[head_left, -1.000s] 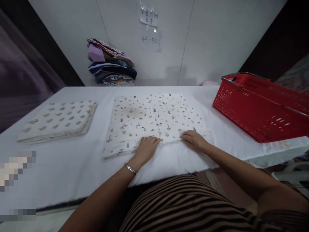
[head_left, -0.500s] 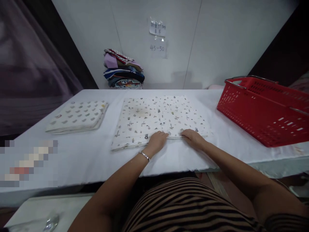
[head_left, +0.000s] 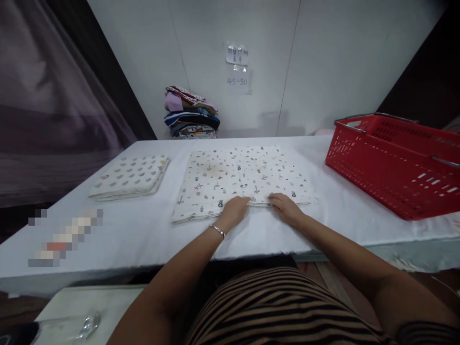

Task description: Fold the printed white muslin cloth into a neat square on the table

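Note:
A white cloth (head_left: 240, 175) with small grey and brown prints lies folded in layers on the white-covered table (head_left: 151, 239). Its near edge is held by my left hand (head_left: 235, 211), closed with the thumb on top; a silver bracelet circles that wrist. A short way to the right, my right hand (head_left: 285, 207) grips the same edge, its fingers curled over the border. Parts of the fingers are hidden under or behind the cloth. To the left rests a second folded cloth (head_left: 131, 177) with rows of grey prints, apart from both hands.
A red plastic basket (head_left: 381, 167) with metal handles stands at the right. Folded fabrics (head_left: 192, 115) are stacked behind the table against the wall, below paper notes (head_left: 237, 67). A blurred-out item (head_left: 66, 239) lies front left. A pale surface (head_left: 89, 306) sits below the table edge.
The view has shifted slightly, so the scene sits a little further right and lower. Both hands stay at the cloth's near edge, with no clear change in their hold.

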{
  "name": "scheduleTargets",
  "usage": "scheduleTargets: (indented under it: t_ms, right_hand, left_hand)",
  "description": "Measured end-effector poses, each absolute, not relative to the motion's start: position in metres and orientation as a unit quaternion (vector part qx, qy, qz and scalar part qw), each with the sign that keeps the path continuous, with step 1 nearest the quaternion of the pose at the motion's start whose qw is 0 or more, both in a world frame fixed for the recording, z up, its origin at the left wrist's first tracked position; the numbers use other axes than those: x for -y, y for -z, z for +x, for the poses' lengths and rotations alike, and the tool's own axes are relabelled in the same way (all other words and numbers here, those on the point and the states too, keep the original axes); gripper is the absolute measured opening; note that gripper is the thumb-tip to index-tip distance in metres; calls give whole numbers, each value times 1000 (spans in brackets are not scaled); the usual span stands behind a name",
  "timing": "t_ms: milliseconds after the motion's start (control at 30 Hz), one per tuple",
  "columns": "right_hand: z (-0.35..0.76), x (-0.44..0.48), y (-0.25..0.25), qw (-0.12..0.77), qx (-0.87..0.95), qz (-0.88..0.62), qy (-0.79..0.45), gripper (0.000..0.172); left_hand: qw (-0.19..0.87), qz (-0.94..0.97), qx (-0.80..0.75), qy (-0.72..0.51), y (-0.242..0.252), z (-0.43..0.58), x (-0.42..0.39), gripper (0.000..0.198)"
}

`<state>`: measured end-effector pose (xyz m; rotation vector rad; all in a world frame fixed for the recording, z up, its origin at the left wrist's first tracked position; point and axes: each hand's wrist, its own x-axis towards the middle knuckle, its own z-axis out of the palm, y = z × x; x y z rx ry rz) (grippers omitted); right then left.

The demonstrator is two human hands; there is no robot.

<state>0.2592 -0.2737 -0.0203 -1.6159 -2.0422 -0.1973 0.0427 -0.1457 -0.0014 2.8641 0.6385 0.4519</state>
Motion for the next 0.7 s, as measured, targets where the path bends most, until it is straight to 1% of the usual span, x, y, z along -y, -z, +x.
scheduleTargets:
  t_ms: [167, 333, 500, 567, 700]
  right_hand:
    - [253, 274, 18, 225, 756, -603, 116, 19]
    - [245, 269, 16, 187, 752, -622, 114, 22]
    - [244, 272, 17, 203, 763, -606, 92, 28]
    - [246, 275, 18, 208, 768, -600, 87, 29]
    - [247, 278, 19, 218, 765, -600, 83, 28]
  left_hand:
    - [96, 960, -220, -145, 0, 43, 146, 30]
    - [99, 961, -217, -139, 0, 43, 145, 30]
    - [120, 961, -198, -152, 0, 40, 145, 26]
    - [128, 963, -178, -158, -1, 39, 146, 23]
    - [124, 967, -159, -158, -2, 39, 147, 26]
